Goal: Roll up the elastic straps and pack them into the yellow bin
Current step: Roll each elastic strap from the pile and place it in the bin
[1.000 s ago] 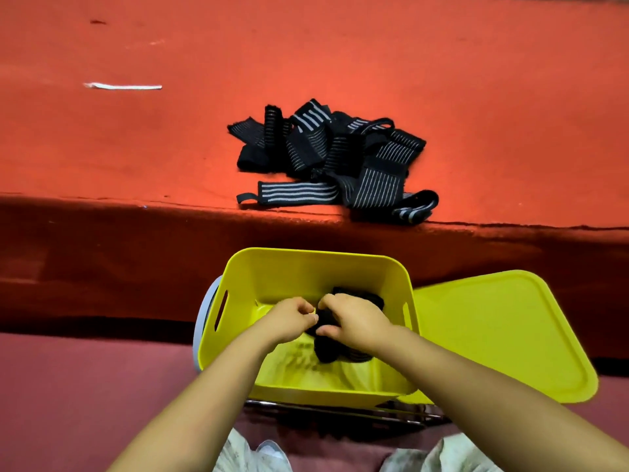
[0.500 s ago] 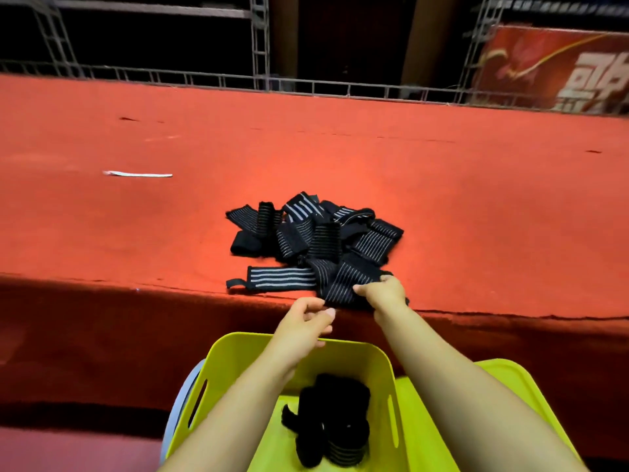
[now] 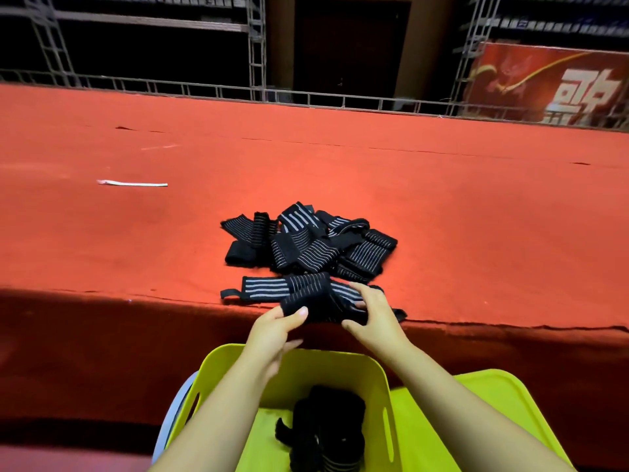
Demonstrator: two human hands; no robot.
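Note:
A pile of black elastic straps with grey stripes [image 3: 316, 247] lies on the red carpeted platform near its front edge. One strap [image 3: 320, 299] from the pile's near side is held between both hands at the edge. My left hand [image 3: 277, 330] pinches its left end with thumb and fingers. My right hand [image 3: 372, 318] grips its right part. Below, the yellow bin [image 3: 340, 364] stands open, with rolled black straps [image 3: 326, 430] lying inside it.
The bin's yellow lid [image 3: 493, 413] lies flat to the right of the bin. A white strip [image 3: 132, 183] lies on the platform [image 3: 476, 216] at far left. Metal truss railings [image 3: 255, 63] and a red banner [image 3: 551, 86] stand behind the platform.
Both hands left the bin and rose to the platform edge. They have taken hold of one strap from the pile's near side and pulled it toward the edge.

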